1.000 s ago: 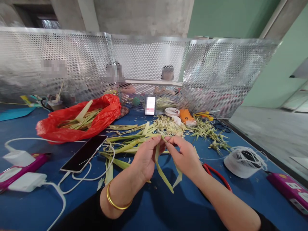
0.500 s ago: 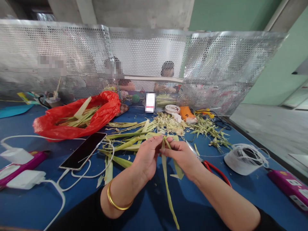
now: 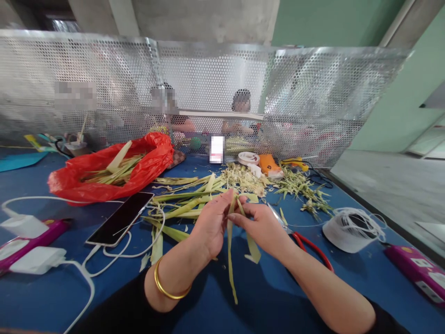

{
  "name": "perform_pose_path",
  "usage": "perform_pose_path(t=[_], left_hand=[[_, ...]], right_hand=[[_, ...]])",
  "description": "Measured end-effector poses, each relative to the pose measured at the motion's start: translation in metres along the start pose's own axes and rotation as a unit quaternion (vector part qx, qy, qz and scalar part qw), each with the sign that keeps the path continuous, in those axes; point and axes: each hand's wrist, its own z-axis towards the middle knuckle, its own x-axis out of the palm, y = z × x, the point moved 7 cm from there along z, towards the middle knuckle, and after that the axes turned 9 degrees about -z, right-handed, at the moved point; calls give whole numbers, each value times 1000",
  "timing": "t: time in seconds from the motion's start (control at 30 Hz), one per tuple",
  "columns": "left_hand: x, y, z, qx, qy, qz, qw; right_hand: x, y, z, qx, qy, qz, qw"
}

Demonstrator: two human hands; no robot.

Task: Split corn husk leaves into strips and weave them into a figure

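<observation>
Spanning rear, perforated screen (image 3: 215,65); in front, blue table (image 3: 264,306). Red bag (image 3: 153,157) at left, loose leaves (image 3: 186,208) nearer middle. Left hand (image 3: 210,227) and right hand (image 3: 267,227) meet above table, each grip pinching tops of 2 leaf strips: narrow strip (image 3: 230,262) hanging between hands, broader strip (image 3: 253,248) under right fingers. Join hidden; cannot tell if both are 1 piece. Best handling, likely: firm left pinch, small right-finger moves, light even pull; hard tug may split leaf.

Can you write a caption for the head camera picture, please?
Left hand and right hand hold leafy strips above a blue table, with a red bag farther off, leftward.
</observation>
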Motion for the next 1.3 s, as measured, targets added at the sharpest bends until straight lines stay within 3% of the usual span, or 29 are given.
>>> perform_pose_path(t=[0.17,0.3,0.53,0.63,0.73,0.9,1.0,1.07,1.13,1.2,1.3], left_hand=[[-2,-13,0,54,-12,95,994],[-1,-21,1,75,-11,168,983],[-3,-16,5,36,23,202,978],[-2,-17,6,42,41,199,978],[-1,-17,6,8,51,166,985],[0,-12,7,-67,65,93,991],[-2,-15,7,-19,41,139,989],[-1,-19,6,27,28,191,981],[0,-22,4,59,21,228,972],[1,-22,3,53,26,230,971],[0,-17,3,-13,44,162,986]], right_hand=[[-18,3,2,-7,-9,-57,998],[-24,13,-1,-76,-41,-111,990],[-20,25,-7,-134,-66,-204,968],[-26,23,-5,-124,-72,-159,977],[-38,9,2,-64,-102,-88,989],[-17,-5,8,-12,43,92,995],[-17,-6,3,21,0,60,998],[-21,-2,-2,19,-41,7,999],[-24,4,-3,1,-44,-15,999],[-26,7,0,-19,-30,-3,999],[-34,0,9,-3,-35,67,997]])
